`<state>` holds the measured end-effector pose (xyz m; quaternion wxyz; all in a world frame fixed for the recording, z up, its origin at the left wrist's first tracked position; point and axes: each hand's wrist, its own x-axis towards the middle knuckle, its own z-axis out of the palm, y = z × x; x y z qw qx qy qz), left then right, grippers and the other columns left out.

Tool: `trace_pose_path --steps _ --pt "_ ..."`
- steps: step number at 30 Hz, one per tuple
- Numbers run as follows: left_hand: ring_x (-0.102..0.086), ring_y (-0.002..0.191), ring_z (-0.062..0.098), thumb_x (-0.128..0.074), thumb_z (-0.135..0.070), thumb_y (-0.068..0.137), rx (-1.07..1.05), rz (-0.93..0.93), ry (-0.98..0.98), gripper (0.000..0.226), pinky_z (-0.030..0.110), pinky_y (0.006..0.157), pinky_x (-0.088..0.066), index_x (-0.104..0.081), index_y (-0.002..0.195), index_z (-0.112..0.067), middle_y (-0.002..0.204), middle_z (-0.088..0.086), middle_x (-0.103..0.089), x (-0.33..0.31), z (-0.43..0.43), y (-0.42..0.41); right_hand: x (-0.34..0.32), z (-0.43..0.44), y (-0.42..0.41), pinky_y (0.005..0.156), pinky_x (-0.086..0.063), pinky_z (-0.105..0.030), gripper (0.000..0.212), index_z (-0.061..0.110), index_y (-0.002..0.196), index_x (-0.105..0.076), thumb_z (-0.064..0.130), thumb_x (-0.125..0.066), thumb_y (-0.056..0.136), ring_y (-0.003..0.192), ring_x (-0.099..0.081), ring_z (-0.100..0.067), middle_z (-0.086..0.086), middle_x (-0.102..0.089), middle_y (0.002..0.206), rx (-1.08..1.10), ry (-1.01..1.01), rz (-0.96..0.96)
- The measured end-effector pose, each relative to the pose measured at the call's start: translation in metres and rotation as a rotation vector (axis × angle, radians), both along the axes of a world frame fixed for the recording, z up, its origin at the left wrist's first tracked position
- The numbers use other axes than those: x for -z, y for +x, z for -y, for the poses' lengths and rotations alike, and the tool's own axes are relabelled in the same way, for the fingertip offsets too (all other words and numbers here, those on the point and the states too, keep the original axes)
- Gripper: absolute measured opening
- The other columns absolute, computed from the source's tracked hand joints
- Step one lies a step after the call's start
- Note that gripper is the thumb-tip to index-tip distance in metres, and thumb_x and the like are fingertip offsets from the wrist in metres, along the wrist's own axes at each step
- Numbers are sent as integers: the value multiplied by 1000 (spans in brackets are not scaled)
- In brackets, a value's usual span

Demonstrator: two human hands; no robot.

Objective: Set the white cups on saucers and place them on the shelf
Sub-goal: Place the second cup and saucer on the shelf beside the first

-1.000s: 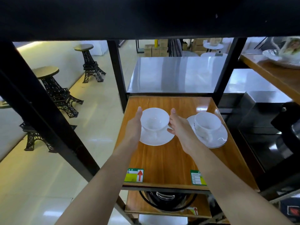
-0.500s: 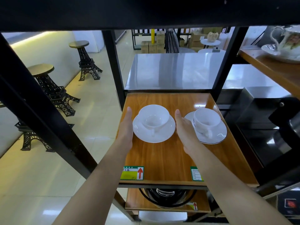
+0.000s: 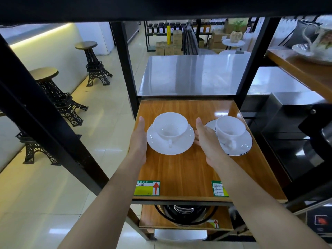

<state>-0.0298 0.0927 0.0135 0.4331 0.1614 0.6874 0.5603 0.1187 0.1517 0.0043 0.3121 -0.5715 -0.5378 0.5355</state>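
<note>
Two flat, wide-spread hands flank the near-left cup: our left hand (image 3: 139, 141) lies just beside the left rim of its saucer (image 3: 170, 146), our right hand (image 3: 206, 139) just beside the right rim, and neither holds anything. We see the white cup (image 3: 170, 125) sitting upright on that saucer on the wooden shelf (image 3: 179, 169). To the right, partly behind our right hand, a second cup (image 3: 230, 129) stands on a dark-rimmed saucer (image 3: 240, 146).

Wooden shelf (image 3: 188, 169), two saucers (image 3: 170, 146) (image 3: 242, 146), labels (image 3: 147, 188)
</note>
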Motion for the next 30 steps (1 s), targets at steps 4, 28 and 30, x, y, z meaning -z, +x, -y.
trace_pose_path --steps 4,28,30 --pt "-48 126 29 -30 -61 92 -9 -3 -11 68 43 104 -35 -34 144 -18 140 7 -50 0 -2 0 -1 0 2 105 -37 -38 58 13 138 -41 52 -30 96 125 -49 -25 -10 -52 137 2 -2 -15" --pt "-55 107 23 -34 -63 90 -38 -44 -13 62 39 92 -39 -48 134 -22 128 4 -60 7 4 4 4 12 8 106 -42 -40 51 11 128 -51 48 -33 97 118 -54 -23 -12 -58 128 18 -7 -61" --pt "-51 120 27 -34 -62 91 -23 -42 -14 63 43 102 -36 -42 139 -22 136 5 -54 8 4 5 4 13 9 106 -42 -40 51 10 127 -51 47 -33 98 119 -54 -24 -13 -58 129 12 -3 -66"
